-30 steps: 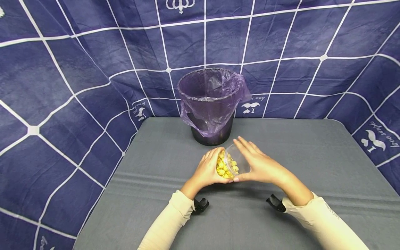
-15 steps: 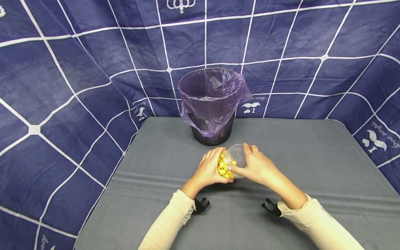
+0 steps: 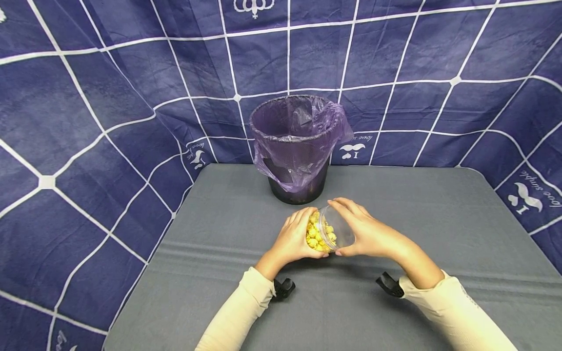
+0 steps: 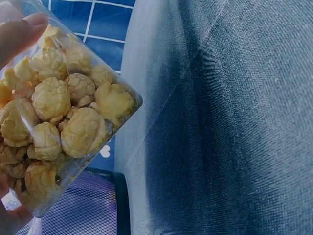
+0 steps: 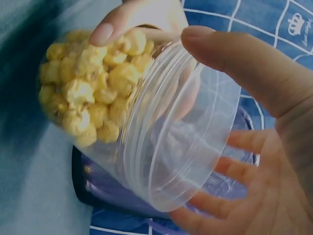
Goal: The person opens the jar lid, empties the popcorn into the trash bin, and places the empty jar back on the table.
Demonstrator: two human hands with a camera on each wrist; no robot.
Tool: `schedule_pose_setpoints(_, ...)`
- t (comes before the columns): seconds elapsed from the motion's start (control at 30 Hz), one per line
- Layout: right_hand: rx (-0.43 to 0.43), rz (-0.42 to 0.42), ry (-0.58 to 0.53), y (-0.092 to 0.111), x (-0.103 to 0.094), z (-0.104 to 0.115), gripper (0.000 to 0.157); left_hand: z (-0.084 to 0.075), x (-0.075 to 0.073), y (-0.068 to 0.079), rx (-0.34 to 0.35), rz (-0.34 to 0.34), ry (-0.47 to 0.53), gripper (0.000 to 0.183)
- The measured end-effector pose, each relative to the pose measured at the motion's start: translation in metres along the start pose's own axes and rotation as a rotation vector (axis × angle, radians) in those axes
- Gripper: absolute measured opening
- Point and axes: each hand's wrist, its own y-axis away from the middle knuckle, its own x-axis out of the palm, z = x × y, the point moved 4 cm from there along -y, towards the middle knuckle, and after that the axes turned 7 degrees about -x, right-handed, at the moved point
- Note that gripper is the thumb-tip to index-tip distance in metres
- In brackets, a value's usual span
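A clear plastic jar (image 3: 317, 236) of yellow caramel popcorn is tilted on its side above the table, its mouth end toward the right. My left hand (image 3: 291, 238) grips the jar's body near the base, thumb on the near side. The jar's bottom corner and the popcorn (image 4: 68, 110) show large in the left wrist view. Around the clear lid (image 5: 205, 115) at the mouth end, my right hand (image 3: 373, 233) has its thumb on one side and spread fingers on the other. Popcorn fills the base half, while the lid end looks see-through.
Behind the hands stands a black mesh bin (image 3: 298, 187) with a purple plastic bag (image 3: 303, 156) folded over its rim. The grey cloth-covered table (image 3: 210, 234) meets a blue curtain (image 3: 395, 58) with white lines at the back and sides.
My right hand first turned toward me around the lid with its thumb coming leftward, then swung back to a wider hold. My left hand and the jar's body stayed nearly in place.
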Motion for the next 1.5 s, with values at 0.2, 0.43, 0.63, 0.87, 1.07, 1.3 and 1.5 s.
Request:
schedule_pose_setpoints(0.2,-0.121,0.022,-0.005,0.001,0.000,-0.001,0.100,0.001,0.000,0.001,-0.007,0.006,0.013,0.103)
schedule_pose_setpoints(0.43,-0.102,0.004,0.006,0.004,-0.011,-0.003,0.101,0.005,0.000,0.002,-0.031,0.002,0.033,0.103)
schedule_pose_setpoints(0.63,-0.009,-0.031,0.016,0.015,-0.026,-0.017,0.102,0.006,-0.001,0.003,-0.046,0.007,0.030,0.104)
schedule_pose_setpoints(0.87,0.141,-0.023,0.052,0.035,-0.032,-0.044,0.103,0.007,-0.002,0.004,-0.042,-0.004,0.034,0.105)
schedule_pose_setpoints(1.07,0.247,0.007,0.058,0.055,-0.024,-0.068,0.102,0.008,-0.002,0.003,-0.053,0.002,0.030,0.105)
schedule_pose_setpoints(1.3,0.334,0.064,0.039,0.075,-0.001,-0.098,0.102,0.010,-0.001,0.004,-0.066,0.001,0.027,0.106)
schedule_pose_setpoints(1.5,0.391,0.099,0.029,0.086,0.019,-0.114,0.102,0.009,-0.003,0.004,-0.065,-0.002,0.029,0.105)
